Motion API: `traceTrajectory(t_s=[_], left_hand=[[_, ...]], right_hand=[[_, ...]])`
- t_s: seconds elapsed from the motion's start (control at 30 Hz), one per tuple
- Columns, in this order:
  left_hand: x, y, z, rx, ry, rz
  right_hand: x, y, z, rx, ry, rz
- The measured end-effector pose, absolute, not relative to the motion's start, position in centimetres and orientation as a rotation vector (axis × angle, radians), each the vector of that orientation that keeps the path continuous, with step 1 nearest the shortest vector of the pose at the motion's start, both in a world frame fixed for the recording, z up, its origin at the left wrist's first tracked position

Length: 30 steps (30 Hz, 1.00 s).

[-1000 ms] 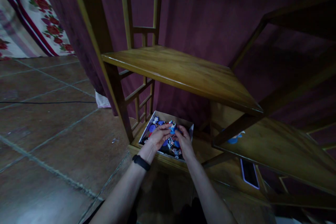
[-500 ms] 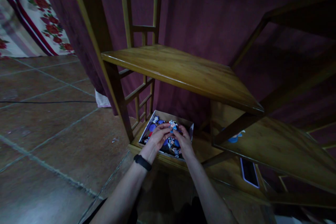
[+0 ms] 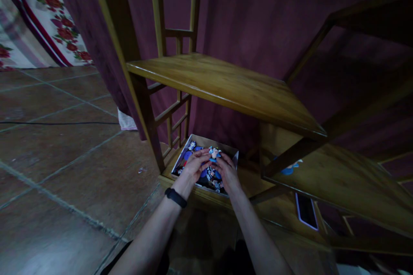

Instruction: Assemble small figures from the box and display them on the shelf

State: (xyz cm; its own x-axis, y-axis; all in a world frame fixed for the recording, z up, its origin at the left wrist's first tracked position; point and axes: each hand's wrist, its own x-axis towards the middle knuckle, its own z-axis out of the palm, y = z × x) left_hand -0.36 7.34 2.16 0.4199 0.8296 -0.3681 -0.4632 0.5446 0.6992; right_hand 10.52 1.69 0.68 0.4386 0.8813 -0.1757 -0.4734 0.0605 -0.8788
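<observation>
Between the fingertips of both hands is a small blue and white figurine [image 3: 214, 154], held above an open cardboard box [image 3: 232, 153]. My left hand [image 3: 195, 165] grips it from the left, and a dark band circles that wrist. From the right, my right hand [image 3: 228, 171] has its fingers closed on the same figurine. Several more figurines lie in the box, among them a black and white one [image 3: 211, 173] under my hands and another [image 3: 192, 145] at the far left corner. My hands hide part of the contents.
The box stands on the bottom board of a wooden shelf unit [image 3: 226, 84], below a higher shelf board. A phone [image 3: 306, 211] lies on the low board at right. A blue figurine [image 3: 290, 168] sits behind a slanting post. A purple curtain [image 3: 238, 30] hangs behind.
The figurine has been turned a little in my fingers and sits slightly further right. My right hand's fingers have shifted slightly. The box stays put.
</observation>
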Motion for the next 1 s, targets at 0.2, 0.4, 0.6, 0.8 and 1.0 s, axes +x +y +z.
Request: traceTrajectory(t_s=[0.2,0.4,0.6,0.8,1.0], left_hand=[[-0.31,7.29,2.08,0.599,0.779,0.85],[-0.17,7.19,2.19,0.595,0.776,0.859],[-0.17,7.26,1.81,0.626,0.737,0.864],[-0.04,7.31,1.6,0.624,0.75,0.892],[0.01,7.42,1.32,0.623,0.756,0.876]], right_hand=[[10.45,1.59,1.08,-1.081,-0.505,1.096],[10.45,1.68,0.97,-1.08,-0.481,1.092],[10.59,1.79,0.78,-1.037,-0.503,1.128],[10.68,1.78,0.92,-1.014,-0.434,1.162],[10.75,1.6,1.3,-1.004,-0.429,1.193]])
